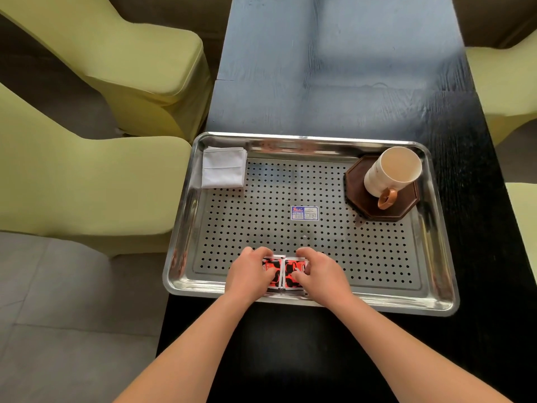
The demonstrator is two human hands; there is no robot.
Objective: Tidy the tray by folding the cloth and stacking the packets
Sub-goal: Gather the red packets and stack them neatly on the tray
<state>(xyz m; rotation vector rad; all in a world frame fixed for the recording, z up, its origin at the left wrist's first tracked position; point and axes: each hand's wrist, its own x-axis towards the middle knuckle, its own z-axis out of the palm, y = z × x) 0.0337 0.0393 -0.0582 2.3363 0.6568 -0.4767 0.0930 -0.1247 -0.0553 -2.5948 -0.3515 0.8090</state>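
Observation:
A steel tray [436, 257] with a perforated floor sits on the dark table. A white cloth [223, 167], folded into a square, lies in its far left corner. Red-and-black packets [283, 271] lie side by side at the tray's near edge. My left hand [250, 274] grips the left packet with fingers curled over its far edge. My right hand [322, 271] grips the right packet the same way. The hands hide the packets' outer parts, so I cannot tell how many lie there.
A cream mug [392, 173] with a brown handle stands on a dark octagonal coaster [406, 207] in the tray's far right corner. A blue label [304, 213] is stuck mid-tray. Green-covered chairs [87, 170] flank the table [348, 82] on both sides.

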